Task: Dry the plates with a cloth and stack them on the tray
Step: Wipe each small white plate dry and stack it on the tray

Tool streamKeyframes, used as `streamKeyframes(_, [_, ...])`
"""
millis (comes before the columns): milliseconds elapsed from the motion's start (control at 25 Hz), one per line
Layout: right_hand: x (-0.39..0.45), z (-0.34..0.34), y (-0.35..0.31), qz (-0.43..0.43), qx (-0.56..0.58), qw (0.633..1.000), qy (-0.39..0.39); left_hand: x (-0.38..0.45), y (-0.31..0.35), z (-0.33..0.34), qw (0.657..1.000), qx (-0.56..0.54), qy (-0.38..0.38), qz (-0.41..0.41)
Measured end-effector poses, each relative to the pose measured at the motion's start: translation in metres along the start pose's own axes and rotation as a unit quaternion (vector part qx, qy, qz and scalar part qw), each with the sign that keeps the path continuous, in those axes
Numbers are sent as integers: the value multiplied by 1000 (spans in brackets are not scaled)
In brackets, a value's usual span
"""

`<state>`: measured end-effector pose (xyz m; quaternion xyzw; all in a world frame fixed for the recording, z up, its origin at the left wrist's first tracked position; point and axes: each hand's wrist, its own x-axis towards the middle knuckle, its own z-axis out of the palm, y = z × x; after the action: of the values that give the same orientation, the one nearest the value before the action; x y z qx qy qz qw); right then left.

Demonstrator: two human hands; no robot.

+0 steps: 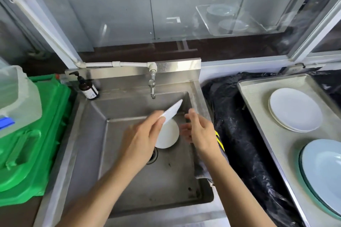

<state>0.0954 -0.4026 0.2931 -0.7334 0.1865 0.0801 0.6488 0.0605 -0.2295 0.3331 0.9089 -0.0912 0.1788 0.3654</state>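
Observation:
My left hand (pixel 142 134) pinches a white plate (pixel 173 109) by its rim and holds it tilted, edge toward me, over the steel sink (pixel 129 180). Just below it a second white plate (pixel 168 135) shows, partly hidden by my fingers; I cannot tell whether it lies in the sink or is held. My right hand (pixel 200 131) hovers beside the plates with relaxed fingers, holding nothing. A grey cloth (pixel 200 170) hangs over the sink's right rim under my right forearm. On the metal tray (pixel 258 97) at the right sit a stack of white plates (pixel 295 109) and light blue plates (pixel 324 171).
A tap (pixel 152 86) hangs over the back of the sink, with a brown soap pump bottle (pixel 88 88) on the left rim. A green crate (pixel 31 143) with a plastic container stands to the left. Black plastic sheeting (pixel 238 131) fills the gap between sink and tray.

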Motion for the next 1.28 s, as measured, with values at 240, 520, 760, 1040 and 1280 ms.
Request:
streamKeyframes(240, [0, -1, -24, 1, -90, 995, 31, -22, 0, 15, 975, 121, -66, 174])
streamKeyframes(520, [-6, 10, 2, -16, -122, 990, 72, -48, -11, 7, 980, 94, -81, 158])
streamKeyframes(760, [-20, 14, 2, -55, -50, 991, 107, -45, -32, -34, 998, 63, 17, -3])
streamKeyframes(1040, [-48, 25, -1, -40, 28, 992, 115, -14, -75, -59, 945, -129, -36, -300])
streamKeyframes(1280, [-59, 22, 6, -36, 21, 986, 160, -6, -71, -63, 911, -236, -43, -335])
